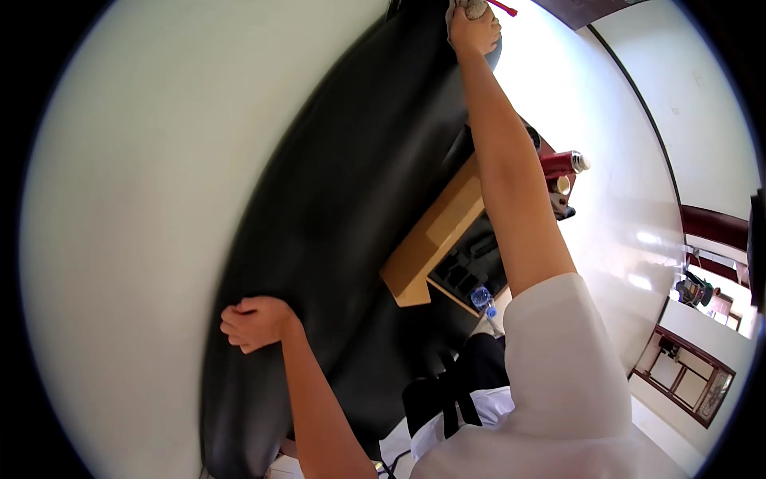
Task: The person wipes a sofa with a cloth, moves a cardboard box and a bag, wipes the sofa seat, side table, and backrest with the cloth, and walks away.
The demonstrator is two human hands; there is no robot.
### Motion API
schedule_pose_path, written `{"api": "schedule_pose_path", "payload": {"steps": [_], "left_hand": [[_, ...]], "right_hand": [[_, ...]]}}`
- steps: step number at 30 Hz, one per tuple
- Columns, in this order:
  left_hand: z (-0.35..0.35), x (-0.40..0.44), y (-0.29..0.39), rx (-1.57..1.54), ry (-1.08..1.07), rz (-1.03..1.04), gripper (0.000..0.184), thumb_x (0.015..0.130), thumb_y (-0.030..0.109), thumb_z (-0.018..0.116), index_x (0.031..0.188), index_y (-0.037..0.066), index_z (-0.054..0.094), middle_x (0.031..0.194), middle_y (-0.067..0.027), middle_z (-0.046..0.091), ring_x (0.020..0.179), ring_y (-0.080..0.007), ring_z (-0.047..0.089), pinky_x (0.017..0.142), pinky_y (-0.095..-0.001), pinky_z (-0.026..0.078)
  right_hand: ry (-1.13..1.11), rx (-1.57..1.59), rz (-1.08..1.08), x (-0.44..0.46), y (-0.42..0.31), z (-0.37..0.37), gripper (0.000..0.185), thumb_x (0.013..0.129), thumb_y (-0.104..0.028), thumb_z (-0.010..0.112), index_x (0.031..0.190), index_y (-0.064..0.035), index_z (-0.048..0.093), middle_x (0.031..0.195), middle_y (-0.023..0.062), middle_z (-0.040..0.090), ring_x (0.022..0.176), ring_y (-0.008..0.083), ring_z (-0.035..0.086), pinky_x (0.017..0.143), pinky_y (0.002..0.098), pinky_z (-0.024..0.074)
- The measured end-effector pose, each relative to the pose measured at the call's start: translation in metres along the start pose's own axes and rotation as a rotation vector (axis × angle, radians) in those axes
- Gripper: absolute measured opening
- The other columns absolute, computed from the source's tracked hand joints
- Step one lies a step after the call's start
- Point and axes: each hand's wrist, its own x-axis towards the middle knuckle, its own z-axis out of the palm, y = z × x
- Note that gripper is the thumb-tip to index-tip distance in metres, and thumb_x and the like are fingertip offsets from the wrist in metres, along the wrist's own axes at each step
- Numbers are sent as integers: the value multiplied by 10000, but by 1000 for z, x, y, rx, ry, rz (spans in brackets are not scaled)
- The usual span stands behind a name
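Observation:
My left hand (257, 323) lies against a black leather-like surface (335, 176), close to its left edge. Its fingers are curled into a fist, with nothing showing in them. Far up at the top of the view, my right hand (476, 33) is closed around a greyish cloth (452, 22). Part of the cloth is bunched above the fingers and cut off by the frame's edge. A thin red piece (504, 8) sticks out beside that hand; I cannot tell what it belongs to.
Under my right arm is an open cardboard box (435, 227) beside dark contents. Nearby are a water bottle (483, 300) and a red thermos (561, 164). A pale wall (136, 207) borders the black surface on the left. At the far right is a wood-framed window (686, 375).

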Motion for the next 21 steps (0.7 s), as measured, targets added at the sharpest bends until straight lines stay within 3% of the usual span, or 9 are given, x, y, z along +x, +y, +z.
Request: {"api": "schedule_pose_path", "payload": {"steps": [4,6,7,11,14,17,18,20,21], "left_hand": [[-6,0,1,4,-102,-1,270,863,262,410,944,66,579,998,-93,571,968,-307,499,871,-461,346],[-4,1,-1,-21,-81,-5,285,867,279,408,934,62,582,1005,-94,573,980,-305,492,887,-459,341],[-5,3,0,-9,-109,-17,306,866,290,407,949,69,602,1039,-104,586,1006,-316,505,887,-462,351],[-8,3,1,-26,-20,10,323,837,298,439,938,68,642,1030,-124,623,1001,-331,543,874,-469,368],[-26,5,6,-121,-111,-3,344,828,316,452,904,63,672,1021,-143,649,1012,-351,560,880,-461,379],[-33,5,-9,-280,-68,108,366,846,339,461,937,47,662,1008,-142,657,1042,-351,561,944,-471,367],[-33,8,-16,-343,-121,160,373,854,348,482,973,38,651,999,-142,658,1049,-350,562,971,-480,357],[-35,16,-49,-664,-262,303,412,856,332,551,1080,-11,591,1040,-169,630,1051,-359,563,984,-492,374],[-24,8,-76,-732,-110,413,455,862,301,586,1147,-49,528,1086,-206,590,1016,-376,570,946,-492,418]], "right_hand": [[144,128,-247,-94,-10,-33,498,879,-395,594,1214,-28,553,1274,191,537,1207,370,472,1033,465,353],[155,98,-238,-158,-11,-27,645,776,-368,621,1322,-50,485,1306,264,463,1258,422,392,1090,583,218],[39,-96,-386,-199,-17,-34,614,795,-360,625,1263,13,488,1284,250,471,1187,433,434,995,606,307],[-283,392,-281,-362,-67,-122,564,683,-187,704,1220,-81,567,1369,277,400,1316,447,322,1098,584,198],[-637,728,-45,-410,-53,-217,359,738,-119,669,1095,-122,636,1201,211,484,1139,390,450,969,468,381],[-1016,650,-362,-419,35,-345,242,850,-199,614,1079,-128,648,1113,154,573,1086,335,514,915,424,432],[-823,776,-507,-433,91,-386,213,801,-208,650,982,-96,652,1107,130,595,1083,324,533,894,423,444],[-1258,518,-136,-412,190,-522,270,770,-259,691,999,-116,684,1044,72,655,1093,255,571,908,403,456],[-1181,523,13,-431,276,-573,273,772,-255,676,992,-92,681,953,90,659,920,248,625,810,380,496]]}}
